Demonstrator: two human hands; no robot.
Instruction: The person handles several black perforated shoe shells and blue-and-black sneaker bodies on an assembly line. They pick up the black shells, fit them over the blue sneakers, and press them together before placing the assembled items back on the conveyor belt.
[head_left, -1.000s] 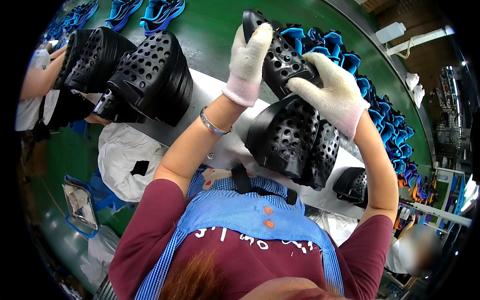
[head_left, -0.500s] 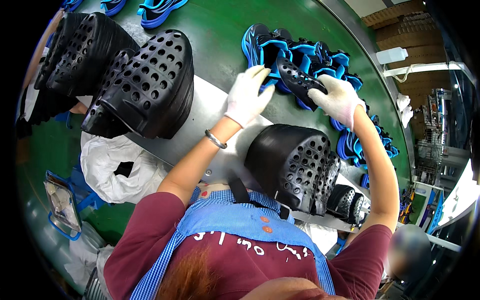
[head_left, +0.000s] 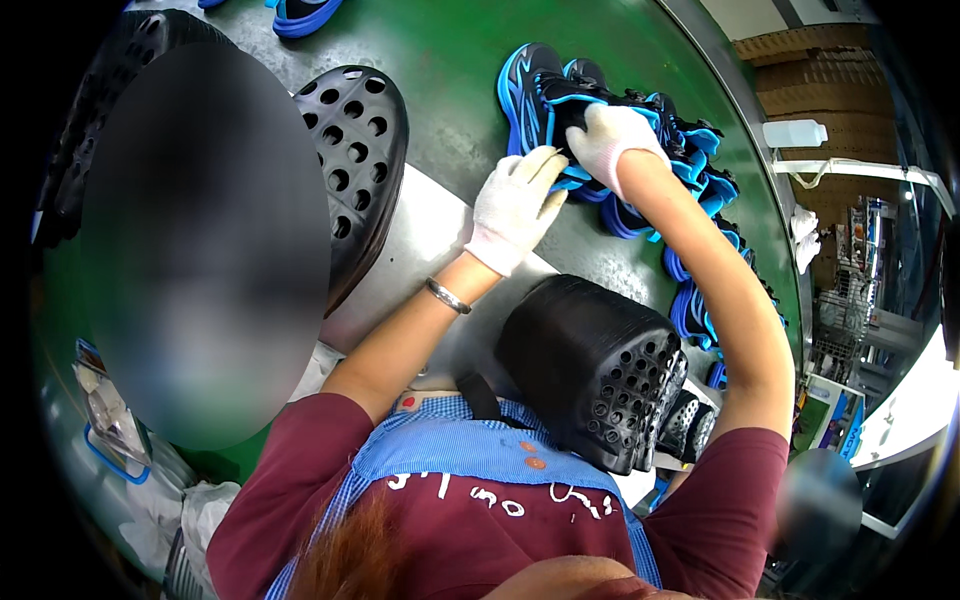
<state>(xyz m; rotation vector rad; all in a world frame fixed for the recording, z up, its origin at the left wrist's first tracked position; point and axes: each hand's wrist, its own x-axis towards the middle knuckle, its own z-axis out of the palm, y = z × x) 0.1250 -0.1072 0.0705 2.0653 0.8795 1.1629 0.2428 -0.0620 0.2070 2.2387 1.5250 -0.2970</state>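
A black sneaker (head_left: 527,92) with bright blue edging lies at the left end of a row of like shoes. My left hand (head_left: 515,205), in a white glove, is at its heel end, with fingers along the side and thumb apart below. My right hand (head_left: 615,145), also gloved, is bent down at the shoe's opening. Its fingertips are hidden there, and no insole shows in its grasp. Close to my body stands a thick stack of black perforated insoles (head_left: 590,370).
Another stack of perforated insoles (head_left: 365,170) stands at the left, largely covered by a blurred oval (head_left: 205,250). More sneakers (head_left: 690,315) line the green table (head_left: 450,60) at the right. A white bottle (head_left: 795,134) lies beyond the table's edge.
My right hand has moved left to the sneaker's opening, and the black insole it held is out of sight. My left hand has shifted slightly right. A blurred oval now covers the left stack.
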